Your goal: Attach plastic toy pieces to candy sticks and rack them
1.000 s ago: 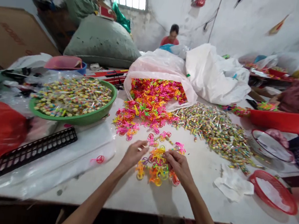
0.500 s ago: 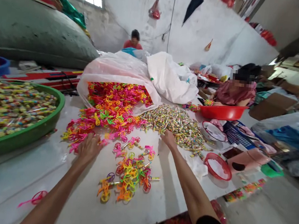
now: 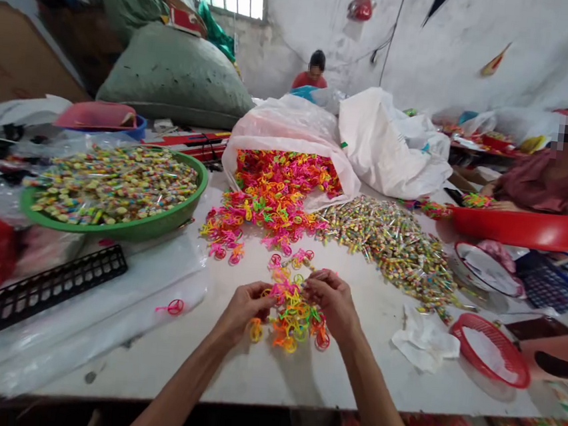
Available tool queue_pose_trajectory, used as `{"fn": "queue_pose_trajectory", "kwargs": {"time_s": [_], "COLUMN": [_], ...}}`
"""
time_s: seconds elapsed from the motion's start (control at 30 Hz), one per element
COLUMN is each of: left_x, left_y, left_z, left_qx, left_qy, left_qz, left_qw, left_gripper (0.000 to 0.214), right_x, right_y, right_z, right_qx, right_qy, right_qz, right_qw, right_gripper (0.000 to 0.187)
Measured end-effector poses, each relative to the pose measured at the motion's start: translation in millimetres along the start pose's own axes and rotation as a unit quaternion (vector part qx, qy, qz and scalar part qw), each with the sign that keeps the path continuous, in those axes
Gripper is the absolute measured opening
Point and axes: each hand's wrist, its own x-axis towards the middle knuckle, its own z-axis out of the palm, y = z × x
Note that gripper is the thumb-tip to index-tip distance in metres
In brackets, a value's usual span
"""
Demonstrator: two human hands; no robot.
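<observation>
My left hand [image 3: 243, 306] and my right hand [image 3: 332, 299] meet over a small heap of bright plastic toy bicycles [image 3: 292, 319] on the white table [image 3: 259, 371]. Both hands are closed in a pinch on small plastic pieces from that heap; what exactly each pinches is too small to name. Beyond the hands, a big spill of pink, orange and green plastic pieces [image 3: 264, 208] runs out of an open clear bag [image 3: 292, 130]. To its right lies a wide pile of wrapped candy tubes [image 3: 392, 240].
A green basin [image 3: 112, 226] full of candy tubes stands at left, with a black slotted tray [image 3: 30, 292] in front. At right are a small red basket [image 3: 494, 357], white tissue [image 3: 425, 337], and a red basin [image 3: 524, 226] by a seated person. Another person [image 3: 311, 72] sits at the back.
Both hands have come back from the far piles to the small heap near me and now pinch pieces there. The camera has swung back left and down.
</observation>
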Motion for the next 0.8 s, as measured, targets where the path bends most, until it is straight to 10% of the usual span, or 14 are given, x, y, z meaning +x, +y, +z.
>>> {"fn": "queue_pose_trajectory", "kwargs": {"time_s": [0.17,0.43,0.8], "left_x": [-18.8,-29.4,-34.8], "left_y": [2.3,-5.3,-7.5], "left_z": [6.6,0.3,2.4], "left_qx": [0.146,-0.075,-0.123], "left_qy": [-0.027,-0.038,-0.068], "left_qz": [0.062,0.003,-0.025], "left_qw": [0.987,0.996,0.990], "left_gripper": [0.014,0.024,0.024], "right_x": [-16.9,-27.3,-39.4], "right_y": [1.7,20.0,26.8], "right_z": [34.8,26.1,9.4], "right_qx": [-0.035,-0.037,0.043], "right_qy": [-0.013,-0.033,-0.095], "right_qz": [-0.067,0.009,0.097], "right_qw": [0.997,0.999,0.990], "right_gripper": [0.020,0.018,0.020]}}
